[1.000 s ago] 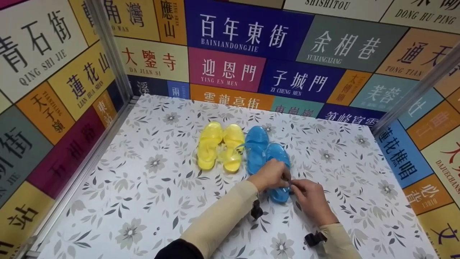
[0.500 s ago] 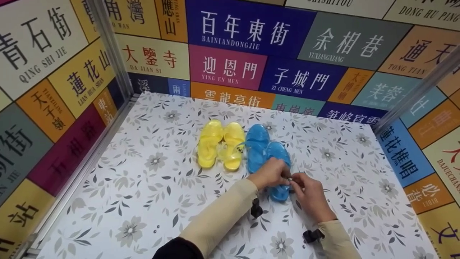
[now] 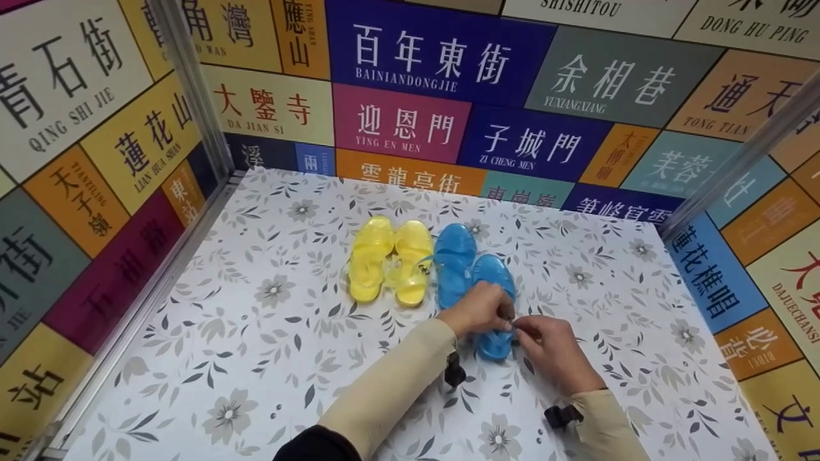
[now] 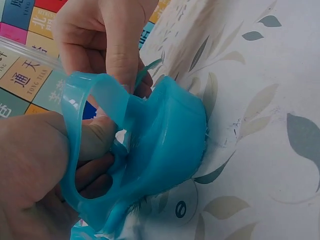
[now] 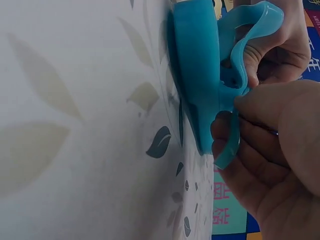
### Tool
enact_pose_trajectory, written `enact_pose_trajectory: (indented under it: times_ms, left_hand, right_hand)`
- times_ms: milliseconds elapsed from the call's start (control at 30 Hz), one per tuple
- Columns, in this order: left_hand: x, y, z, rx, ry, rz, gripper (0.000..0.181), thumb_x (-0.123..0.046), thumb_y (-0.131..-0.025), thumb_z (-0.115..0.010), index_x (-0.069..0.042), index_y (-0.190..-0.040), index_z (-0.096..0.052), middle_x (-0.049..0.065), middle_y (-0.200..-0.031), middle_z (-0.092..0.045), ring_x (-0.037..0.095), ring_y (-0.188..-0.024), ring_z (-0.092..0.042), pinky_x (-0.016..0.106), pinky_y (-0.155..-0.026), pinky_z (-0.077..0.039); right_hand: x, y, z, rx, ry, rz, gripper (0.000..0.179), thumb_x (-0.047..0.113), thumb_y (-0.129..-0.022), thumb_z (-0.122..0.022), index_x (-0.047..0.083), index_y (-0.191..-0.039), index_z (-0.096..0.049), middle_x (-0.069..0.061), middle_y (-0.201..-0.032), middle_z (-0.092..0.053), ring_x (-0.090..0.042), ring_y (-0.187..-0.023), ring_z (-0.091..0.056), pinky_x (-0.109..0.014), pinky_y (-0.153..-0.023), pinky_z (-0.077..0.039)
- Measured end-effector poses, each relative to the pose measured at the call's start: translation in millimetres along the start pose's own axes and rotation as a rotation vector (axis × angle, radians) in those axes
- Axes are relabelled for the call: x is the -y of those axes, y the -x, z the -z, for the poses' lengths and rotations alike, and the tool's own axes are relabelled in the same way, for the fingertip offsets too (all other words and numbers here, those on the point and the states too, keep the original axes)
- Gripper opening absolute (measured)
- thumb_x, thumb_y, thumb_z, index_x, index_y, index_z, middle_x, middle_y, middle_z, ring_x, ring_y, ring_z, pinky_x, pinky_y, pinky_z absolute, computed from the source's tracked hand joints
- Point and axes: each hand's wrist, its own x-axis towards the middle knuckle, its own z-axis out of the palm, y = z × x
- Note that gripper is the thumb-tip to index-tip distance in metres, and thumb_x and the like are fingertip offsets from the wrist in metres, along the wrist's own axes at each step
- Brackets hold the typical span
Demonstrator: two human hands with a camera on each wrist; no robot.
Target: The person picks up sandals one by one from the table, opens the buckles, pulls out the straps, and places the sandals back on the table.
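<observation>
A pair of blue jelly sandals lies on the floral-patterned surface. My left hand (image 3: 479,310) reaches over the right-hand blue sandal (image 3: 495,347), hiding its middle. In the left wrist view its thumb and fingers pinch the ankle strap (image 4: 73,135) near the fastening, beside the heel. From the other side, my right hand (image 3: 552,346) pinches the strap's loose end (image 5: 231,150) between thumb and fingers. Both hands' fingertips almost meet at the sandal's outer side. The other blue sandal (image 3: 455,246) sits just to the left, its strap end sticking out leftward.
Two yellow sandals (image 3: 371,243) stand side by side, left of the blue pair. The patterned surface (image 3: 224,333) reaches back to walls (image 3: 442,57) covered in coloured panels with lettering. Metal posts (image 3: 198,96) mark the corners.
My right fingertips rose slightly and came back down at the strap. The left hand and all the sandals have stayed in place, apart from a slight camera shift.
</observation>
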Motion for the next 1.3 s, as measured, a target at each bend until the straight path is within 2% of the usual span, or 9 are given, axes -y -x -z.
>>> enact_pose_trajectory:
  times_ms: [200,300,567,700,800,933,1067,1167,1300]
  left_hand:
    - [-3.3,0.5,-3.0,0.018,0.003,0.011,0.015,-0.022,-0.087,-0.088,-0.016,-0.1,-0.083,-0.007,-0.086,-0.077,0.005,-0.076,-0.063,0.014,-0.066,-0.048]
    - [-2.8,1.5,-4.4,0.005,0.045,0.015,0.014,-0.022,-0.088,-0.088,-0.015,-0.1,-0.084,-0.007,-0.087,-0.078,0.003,-0.075,-0.063,0.013,-0.065,-0.048]
    - [4.0,6.0,-5.5,-0.023,0.132,0.053,0.016,-0.02,-0.087,-0.087,-0.014,-0.102,-0.084,-0.005,-0.092,-0.08,0.002,-0.079,-0.066,0.013,-0.071,-0.051]
    - [4.6,5.3,-3.6,-0.013,0.112,0.061,0.017,-0.021,-0.087,-0.088,-0.014,-0.102,-0.084,-0.005,-0.092,-0.079,0.003,-0.08,-0.066,0.014,-0.072,-0.051]
    - [3.6,2.7,-2.3,-0.012,0.059,0.027,0.016,-0.023,-0.087,-0.088,-0.015,-0.1,-0.084,-0.006,-0.091,-0.079,0.004,-0.08,-0.067,0.013,-0.071,-0.051]
    - [1.8,-0.5,0.2,-0.012,0.005,-0.008,0.017,-0.025,-0.087,-0.088,-0.015,-0.1,-0.084,-0.005,-0.092,-0.08,0.004,-0.081,-0.068,0.013,-0.071,-0.05]
    - [0.0,-2.4,2.8,0.003,0.004,-0.002,0.016,-0.023,-0.087,-0.089,-0.014,-0.1,-0.084,-0.006,-0.092,-0.079,0.006,-0.082,-0.068,0.014,-0.071,-0.051]
    - [-2.1,-3.0,2.5,0.007,-0.017,0.01,0.018,-0.025,-0.087,-0.089,-0.014,-0.1,-0.084,-0.006,-0.091,-0.079,0.008,-0.083,-0.067,0.015,-0.072,-0.05]
    - [-3.5,-2.6,0.2,-0.006,-0.023,0.028,0.019,-0.028,-0.086,-0.089,-0.015,-0.099,-0.084,-0.007,-0.091,-0.079,0.008,-0.086,-0.067,0.015,-0.074,-0.05]
  right_hand:
    - [1,-2.0,-5,-0.097,0.023,0.071,0.016,-0.004,-0.089,-0.078,0.012,-0.091,-0.08,0.004,-0.085,-0.077,-0.008,-0.077,-0.071,-0.026,-0.071,-0.058]
    - [2,-3.5,-6,-0.105,0.024,0.068,0.015,-0.003,-0.089,-0.08,0.011,-0.091,-0.079,0.006,-0.085,-0.076,-0.008,-0.077,-0.07,-0.027,-0.07,-0.058]
    - [0,1.4,1,0.036,-0.046,-0.118,0.014,0.005,-0.091,-0.081,0.017,-0.099,-0.078,0.004,-0.094,-0.077,-0.016,-0.091,-0.073,-0.033,-0.081,-0.061]
    - [-1,2.6,3,0.075,-0.09,-0.148,0.015,0.005,-0.093,-0.079,0.018,-0.101,-0.078,0.004,-0.097,-0.077,-0.016,-0.094,-0.072,-0.032,-0.083,-0.061]
    - [-2,1.1,2,0.06,-0.111,-0.116,0.013,0.005,-0.095,-0.077,0.017,-0.1,-0.078,0.001,-0.098,-0.077,-0.016,-0.095,-0.073,-0.034,-0.084,-0.062]
    - [-2,-2.6,1,-0.004,-0.056,-0.019,0.012,0.002,-0.093,-0.078,0.014,-0.095,-0.08,-0.001,-0.092,-0.078,-0.013,-0.086,-0.073,-0.035,-0.079,-0.062]
    - [-2,-7.2,0,-0.062,-0.009,0.067,0.013,-0.002,-0.089,-0.078,0.011,-0.091,-0.081,-0.002,-0.086,-0.077,-0.01,-0.078,-0.07,-0.033,-0.071,-0.059]
    - [0,-10.5,-1,-0.068,-0.008,0.076,0.014,-0.002,-0.088,-0.078,0.012,-0.091,-0.078,0.001,-0.083,-0.076,-0.008,-0.076,-0.069,-0.034,-0.068,-0.058]
    - [3,-10.3,-3,-0.099,-0.016,0.035,0.016,-0.001,-0.088,-0.081,0.012,-0.091,-0.072,0.005,-0.084,-0.076,-0.009,-0.077,-0.071,-0.037,-0.068,-0.06]
